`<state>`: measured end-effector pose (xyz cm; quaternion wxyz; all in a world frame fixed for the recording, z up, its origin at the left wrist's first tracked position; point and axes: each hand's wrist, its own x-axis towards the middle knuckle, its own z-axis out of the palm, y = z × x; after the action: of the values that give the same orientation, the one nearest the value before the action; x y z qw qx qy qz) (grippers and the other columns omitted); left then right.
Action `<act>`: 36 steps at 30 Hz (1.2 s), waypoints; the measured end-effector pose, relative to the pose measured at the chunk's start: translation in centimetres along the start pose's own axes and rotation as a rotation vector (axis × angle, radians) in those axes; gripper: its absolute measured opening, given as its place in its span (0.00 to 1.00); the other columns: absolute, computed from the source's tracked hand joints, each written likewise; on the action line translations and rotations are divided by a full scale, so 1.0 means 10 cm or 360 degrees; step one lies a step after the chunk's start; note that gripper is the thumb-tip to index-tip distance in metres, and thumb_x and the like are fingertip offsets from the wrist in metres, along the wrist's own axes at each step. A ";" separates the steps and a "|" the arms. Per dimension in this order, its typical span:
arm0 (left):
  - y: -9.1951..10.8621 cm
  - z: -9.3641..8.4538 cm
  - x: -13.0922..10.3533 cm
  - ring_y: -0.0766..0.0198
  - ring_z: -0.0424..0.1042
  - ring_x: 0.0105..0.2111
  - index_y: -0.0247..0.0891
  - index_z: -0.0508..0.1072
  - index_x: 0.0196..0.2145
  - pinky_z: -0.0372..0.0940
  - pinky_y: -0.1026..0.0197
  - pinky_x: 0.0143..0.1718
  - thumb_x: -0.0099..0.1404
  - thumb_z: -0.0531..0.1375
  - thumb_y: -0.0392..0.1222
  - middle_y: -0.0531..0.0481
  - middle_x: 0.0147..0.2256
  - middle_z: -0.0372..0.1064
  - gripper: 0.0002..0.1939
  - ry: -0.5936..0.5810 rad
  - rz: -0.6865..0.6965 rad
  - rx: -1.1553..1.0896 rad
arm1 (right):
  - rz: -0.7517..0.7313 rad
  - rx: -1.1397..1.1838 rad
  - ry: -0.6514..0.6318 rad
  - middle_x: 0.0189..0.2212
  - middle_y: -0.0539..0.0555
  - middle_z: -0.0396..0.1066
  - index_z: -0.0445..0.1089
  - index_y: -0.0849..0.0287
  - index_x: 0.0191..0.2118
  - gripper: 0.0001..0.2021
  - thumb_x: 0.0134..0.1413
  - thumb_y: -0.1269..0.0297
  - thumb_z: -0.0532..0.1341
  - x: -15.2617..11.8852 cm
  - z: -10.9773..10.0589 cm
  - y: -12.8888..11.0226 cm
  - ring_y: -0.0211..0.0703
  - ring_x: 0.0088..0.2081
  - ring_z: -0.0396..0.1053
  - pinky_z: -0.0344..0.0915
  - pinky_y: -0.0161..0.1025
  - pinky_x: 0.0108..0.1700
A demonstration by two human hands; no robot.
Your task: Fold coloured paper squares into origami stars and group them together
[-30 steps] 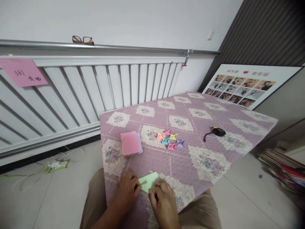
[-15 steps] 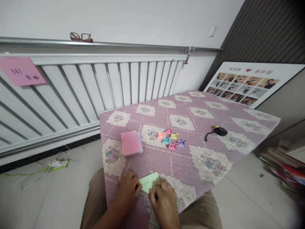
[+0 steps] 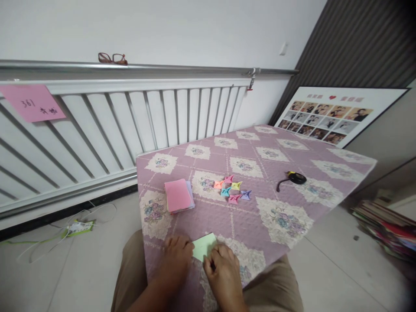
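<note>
A light green paper (image 3: 204,246) lies on the purple patterned cloth at the near edge of the table, between my hands. My left hand (image 3: 178,255) rests at its left edge with the fingers bent and close together. My right hand (image 3: 224,266) is closed on its lower right side, thumb against the curled fingers. Up and to the left sits a stack of coloured paper squares (image 3: 178,196) with a pink one on top. Several small folded paper pieces (image 3: 234,198) in pink, orange, yellow, teal and purple stand in a group further back.
A black and yellow tape measure (image 3: 296,177) lies on the right part of the tablecloth (image 3: 240,216). Behind the table are a white radiator (image 3: 191,110) and a photo board (image 3: 325,115). Glasses (image 3: 113,59) rest on the pipe. A power strip (image 3: 79,227) is on the floor.
The view has shifted slightly. My left hand has turned a little, with its fingers laid over the left edge of the green paper. My right hand has hardly moved.
</note>
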<state>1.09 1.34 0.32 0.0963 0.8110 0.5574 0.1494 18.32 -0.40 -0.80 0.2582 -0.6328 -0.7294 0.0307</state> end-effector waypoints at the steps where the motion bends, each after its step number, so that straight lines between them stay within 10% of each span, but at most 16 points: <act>1: 0.03 0.00 -0.02 0.54 0.65 0.44 0.42 0.72 0.43 0.56 0.49 0.47 0.69 0.55 0.34 0.49 0.43 0.70 0.09 -0.0058 0.0107 0.0046 | -0.0002 0.0003 0.0009 0.32 0.53 0.68 0.64 0.55 0.24 0.10 0.50 0.73 0.64 0.00 0.00 0.00 0.49 0.38 0.65 0.58 0.44 0.40; 12: 0.23 0.05 -0.27 0.48 0.64 0.52 0.45 0.64 0.60 0.57 0.43 0.54 0.70 0.52 0.36 0.42 0.53 0.67 0.22 -0.0271 0.0218 0.0156 | -0.0121 0.0222 0.0140 0.34 0.54 0.69 0.65 0.55 0.35 0.05 0.54 0.73 0.59 -0.06 0.04 0.12 0.50 0.39 0.67 0.63 0.46 0.42; 19: 0.24 0.03 -0.29 0.45 0.62 0.55 0.47 0.63 0.61 0.56 0.39 0.54 0.68 0.52 0.36 0.39 0.57 0.63 0.24 -0.0364 0.0184 0.0160 | -0.0051 0.0170 0.0225 0.50 0.59 0.72 0.63 0.57 0.55 0.20 0.56 0.67 0.57 0.00 0.07 0.30 0.56 0.53 0.66 0.62 0.54 0.53; 36: 0.15 0.08 -0.12 0.57 0.65 0.48 0.45 0.70 0.47 0.55 0.52 0.51 0.67 0.58 0.37 0.51 0.47 0.69 0.11 -0.0017 0.0192 -0.0147 | 0.0391 0.0873 -0.0213 0.34 0.55 0.78 0.70 0.58 0.44 0.15 0.55 0.59 0.54 0.04 -0.17 0.30 0.46 0.34 0.76 0.71 0.39 0.38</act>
<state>2.26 -0.29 -0.12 0.1276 0.8385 0.4996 0.1760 21.74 0.15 -0.35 0.3651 -0.6195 -0.6274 0.2989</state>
